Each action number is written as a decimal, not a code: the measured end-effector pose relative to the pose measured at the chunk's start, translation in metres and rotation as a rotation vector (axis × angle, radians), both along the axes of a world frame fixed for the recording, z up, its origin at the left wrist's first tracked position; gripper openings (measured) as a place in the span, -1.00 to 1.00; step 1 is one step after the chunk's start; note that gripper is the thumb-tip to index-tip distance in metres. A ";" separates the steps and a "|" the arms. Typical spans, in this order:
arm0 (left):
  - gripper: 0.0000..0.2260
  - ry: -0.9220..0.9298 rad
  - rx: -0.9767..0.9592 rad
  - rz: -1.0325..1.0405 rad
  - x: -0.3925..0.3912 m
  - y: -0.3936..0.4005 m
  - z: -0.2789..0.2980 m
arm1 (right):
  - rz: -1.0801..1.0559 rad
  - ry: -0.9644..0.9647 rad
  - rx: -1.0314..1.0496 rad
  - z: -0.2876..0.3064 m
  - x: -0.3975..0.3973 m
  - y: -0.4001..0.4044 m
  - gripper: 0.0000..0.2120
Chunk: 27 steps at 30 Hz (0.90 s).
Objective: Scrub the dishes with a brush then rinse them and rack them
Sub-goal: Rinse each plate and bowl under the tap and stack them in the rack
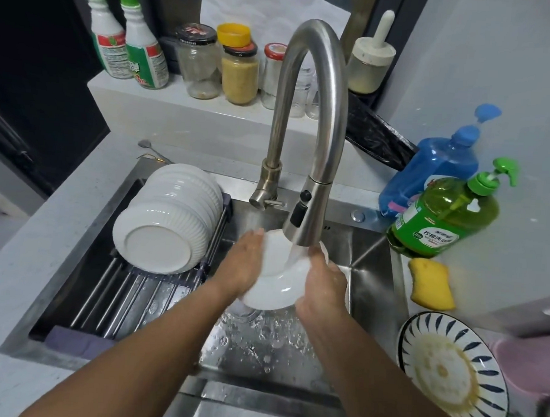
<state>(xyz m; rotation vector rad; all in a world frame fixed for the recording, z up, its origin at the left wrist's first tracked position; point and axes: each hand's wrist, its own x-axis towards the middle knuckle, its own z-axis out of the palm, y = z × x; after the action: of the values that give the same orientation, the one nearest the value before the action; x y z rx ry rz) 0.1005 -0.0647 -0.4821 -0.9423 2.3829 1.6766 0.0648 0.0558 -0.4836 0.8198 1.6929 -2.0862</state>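
Note:
A white bowl (279,288) is held tilted under the running faucet (301,219), water pouring into it. My left hand (242,264) grips its left rim and my right hand (322,287) grips its right side. Several white ribbed bowls (168,222) lie stacked on their sides on the roll-up rack (109,298) over the left part of the sink. A dirty blue-patterned plate (450,373) sits on the counter at the right. No brush is visible in either hand.
The steel sink (372,277) holds splashing water below the bowl. A yellow sponge (432,283), a green soap bottle (442,220) and a blue bottle (431,172) stand at the right. Jars (239,72) and bottles line the back ledge. A pink object (530,365) lies at far right.

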 end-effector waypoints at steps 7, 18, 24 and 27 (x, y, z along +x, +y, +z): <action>-0.42 -0.001 0.284 0.465 0.013 0.047 -0.025 | -0.082 0.066 0.014 0.012 0.000 -0.018 -0.78; -0.32 -0.064 0.830 0.277 0.013 0.023 0.012 | 0.599 0.505 0.326 -0.011 0.045 -0.003 -0.88; -0.53 0.023 0.958 0.542 0.025 0.005 -0.002 | 1.236 0.742 0.590 -0.013 0.056 0.009 -0.57; -0.42 0.119 1.040 0.582 0.036 -0.004 -0.018 | 1.438 0.715 0.904 -0.009 0.047 0.027 -0.51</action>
<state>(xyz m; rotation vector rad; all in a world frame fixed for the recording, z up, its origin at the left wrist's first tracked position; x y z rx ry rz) 0.1363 -0.0686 -0.4997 -1.3179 0.9248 2.7216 0.1118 0.0829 -0.4922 -0.9679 2.3725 -0.5331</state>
